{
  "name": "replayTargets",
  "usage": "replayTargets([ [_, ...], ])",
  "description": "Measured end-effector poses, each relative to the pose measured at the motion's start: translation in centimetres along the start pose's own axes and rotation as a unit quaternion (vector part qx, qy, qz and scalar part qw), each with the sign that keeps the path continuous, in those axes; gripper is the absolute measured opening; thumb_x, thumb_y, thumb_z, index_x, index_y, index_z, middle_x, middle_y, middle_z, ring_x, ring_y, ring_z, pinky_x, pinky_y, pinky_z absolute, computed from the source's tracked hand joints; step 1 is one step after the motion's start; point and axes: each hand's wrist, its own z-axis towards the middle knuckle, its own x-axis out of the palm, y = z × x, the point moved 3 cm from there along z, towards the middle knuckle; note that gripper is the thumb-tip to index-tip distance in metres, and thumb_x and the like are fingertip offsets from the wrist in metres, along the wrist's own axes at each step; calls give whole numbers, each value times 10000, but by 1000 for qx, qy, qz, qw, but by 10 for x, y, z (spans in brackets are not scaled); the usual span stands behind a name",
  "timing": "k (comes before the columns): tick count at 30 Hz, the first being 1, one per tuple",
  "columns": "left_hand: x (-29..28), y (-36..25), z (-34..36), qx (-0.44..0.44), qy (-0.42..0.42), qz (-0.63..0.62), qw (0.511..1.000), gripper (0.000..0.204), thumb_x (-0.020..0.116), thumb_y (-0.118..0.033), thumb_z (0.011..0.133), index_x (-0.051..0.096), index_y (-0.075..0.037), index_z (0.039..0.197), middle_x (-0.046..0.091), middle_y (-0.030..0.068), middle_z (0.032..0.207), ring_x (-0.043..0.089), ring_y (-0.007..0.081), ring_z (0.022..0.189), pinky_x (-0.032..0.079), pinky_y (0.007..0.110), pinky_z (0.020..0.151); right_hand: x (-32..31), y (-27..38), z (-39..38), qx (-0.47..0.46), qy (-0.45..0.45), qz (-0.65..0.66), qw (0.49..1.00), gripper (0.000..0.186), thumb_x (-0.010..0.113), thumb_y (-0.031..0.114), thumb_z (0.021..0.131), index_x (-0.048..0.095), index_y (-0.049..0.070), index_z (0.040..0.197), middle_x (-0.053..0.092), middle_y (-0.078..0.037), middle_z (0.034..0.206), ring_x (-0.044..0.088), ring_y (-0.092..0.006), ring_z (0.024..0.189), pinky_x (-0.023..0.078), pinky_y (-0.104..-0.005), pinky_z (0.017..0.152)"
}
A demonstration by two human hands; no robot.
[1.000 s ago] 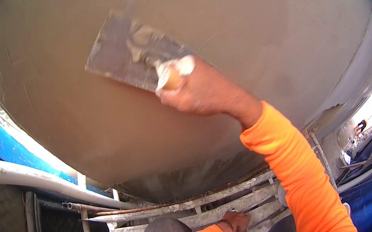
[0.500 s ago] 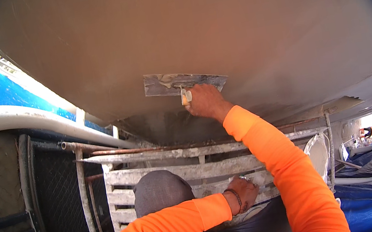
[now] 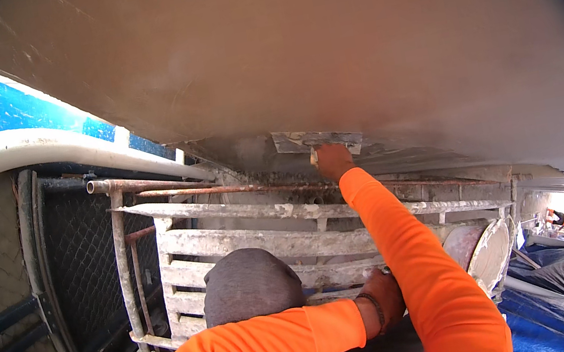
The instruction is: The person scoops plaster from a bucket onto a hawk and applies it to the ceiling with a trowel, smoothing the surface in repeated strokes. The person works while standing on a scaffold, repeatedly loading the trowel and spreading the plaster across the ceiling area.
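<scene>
A building site: freshly plastered wall (image 3: 318, 35), plaster-crusted scaffold (image 3: 256, 244) (rusty pipes too), chain-link mesh (image 3: 78, 247).

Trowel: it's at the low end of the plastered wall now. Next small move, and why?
Probably lift the trowel off and bring it back up the wall to begin a stroke beside this one. The right hand holds it flat at the wall's lower edge, just above the scaffold planks, so little wall is left below. The left hand rests low on the scaffold.
</scene>
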Motion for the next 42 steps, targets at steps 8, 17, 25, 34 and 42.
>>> replayTargets([
  [8,-9,5,3,-14,49,-23,998,438,776,-283,834,705,-128,1238,717,90,1195,697,269,1109,492,484,873,12,17,-37,6,94,58,994,621,704,403,918,533,87,1424,727,-196,1139,721,-371,1047,584,-468,894],
  [17,-13,5,0,-3,49,-4,999,465,822,-263,794,714,-124,1224,702,76,1222,676,258,1124,480,445,846,23,-1,-15,-26,15,4,1000,587,687,345,956,475,104,1448,638,-200,1311,697,-386,1092,572,-493,895],
  [25,-9,2,5,-6,41,-15,999,399,778,-230,801,728,-120,1181,735,97,1139,716,284,1053,489,434,842,-31,19,-18,-61,-71,73,993,564,679,333,955,501,117,1444,637,-169,1333,689,-376,1098,561,-491,912],
  [34,11,3,27,-19,-3,-3,1000,256,742,-147,758,818,-100,998,791,140,1021,762,332,975,579,456,775,-166,57,-82,-121,-231,159,952,525,669,389,972,594,45,1361,671,-182,1265,668,-388,1116,558,-494,914],
  [42,33,29,62,-22,173,-30,984,557,694,-133,746,624,43,1270,735,235,1072,716,399,1047,571,474,837,-339,81,-150,-161,-307,278,896,538,712,383,956,598,10,1327,712,-219,1143,703,-424,1016,577,-499,850],
])
